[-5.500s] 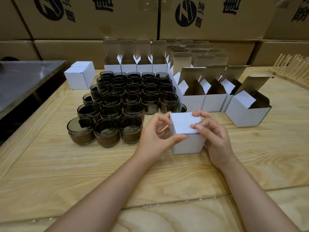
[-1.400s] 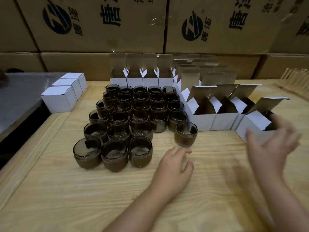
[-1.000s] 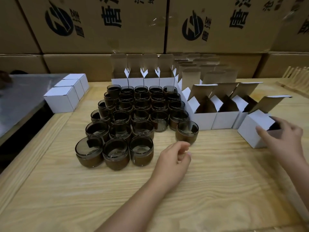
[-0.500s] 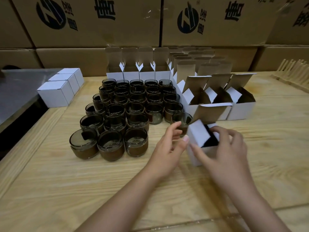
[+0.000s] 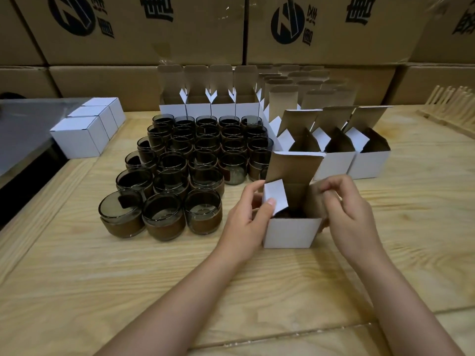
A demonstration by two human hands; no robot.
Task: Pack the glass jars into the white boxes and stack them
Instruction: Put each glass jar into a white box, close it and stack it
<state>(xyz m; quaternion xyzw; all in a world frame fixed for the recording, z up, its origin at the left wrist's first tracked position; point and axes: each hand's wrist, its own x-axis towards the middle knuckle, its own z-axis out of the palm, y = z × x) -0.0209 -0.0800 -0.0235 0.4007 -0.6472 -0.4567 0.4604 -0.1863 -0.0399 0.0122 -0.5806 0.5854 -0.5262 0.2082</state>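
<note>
head view: your left hand [image 5: 246, 222] pinches the white side flap [image 5: 275, 196] of the open box [image 5: 290, 233], thumb in front and fingers behind. your right hand [image 5: 352, 211] has its fingers curled on the flap at the opposite side. the open box stands on the bench [image 5: 128, 278] right in front of you, its tall lid flap [image 5: 293, 168] upright at the back. its inside is dark, and i cannot tell whether a jar is in it. the glass jars [image 5: 195, 160] wait in a tight cluster just left of it, the nearest jar [image 5: 203, 214] close to your left hand.

risks, as i judge them:
- if you fold the side flaps down unevenly, the lid flap may not tuck, or the thin card may crease.
- if you swing your left arm out, you could knock the nearest jar into its neighbours. they are packed side by side, so one shove would shift several.
- if you close up without looking inside, an empty box may go to the stack.

around you, three closed boxes [image 5: 79, 136] sit in a line at the bench's left edge, beside a grey metal surface [image 5: 23, 124]. more empty boxes [image 5: 370, 163] stand open just behind the one you hold, so the lid flap has little room to lean back. brown cartons [image 5: 144, 29] wall the rear, and a wooden rack [image 5: 452, 104] lies far right.
</note>
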